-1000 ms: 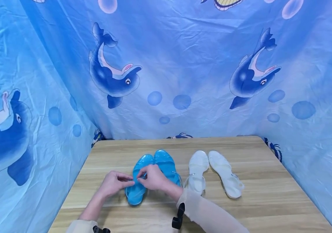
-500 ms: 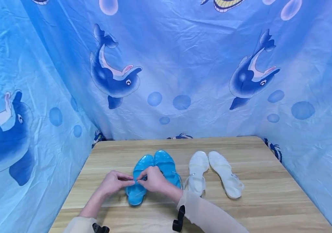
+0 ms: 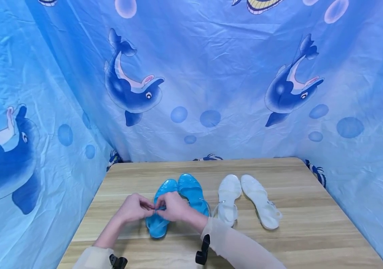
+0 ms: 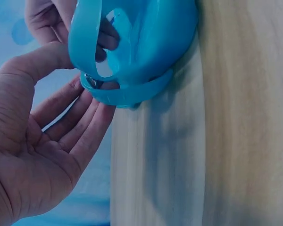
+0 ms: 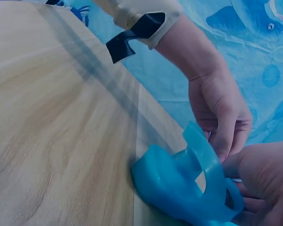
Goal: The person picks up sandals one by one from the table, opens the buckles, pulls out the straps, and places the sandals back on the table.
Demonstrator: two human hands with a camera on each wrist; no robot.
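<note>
A blue jelly sandal (image 3: 158,231) lies on the wooden table, toe pointing away from me. My left hand (image 3: 134,208) is at its outer left side. The thumb and fingertips there pinch the ankle strap (image 4: 85,40) around a small metal buckle (image 4: 91,81). From the other side, my right hand (image 3: 174,207) pinches at the same strap, its fingertips almost meeting the left ones. In the right wrist view the strap (image 5: 205,160) arches above the heel, between the left hand (image 5: 221,106) and the right hand (image 5: 264,181). The strap's exact end is hidden by fingers.
The matching blue sandal (image 3: 193,190) touches the first at the toe, partly behind my right hand. Two white sandals, a left one (image 3: 229,192) and a right one (image 3: 258,198), lie farther right on the table (image 3: 305,224). A dolphin-printed blue curtain (image 3: 232,74) surrounds the table.
My hands have come closer together over the strap, the right one shifting slightly left. The sandals stay almost where they were.
</note>
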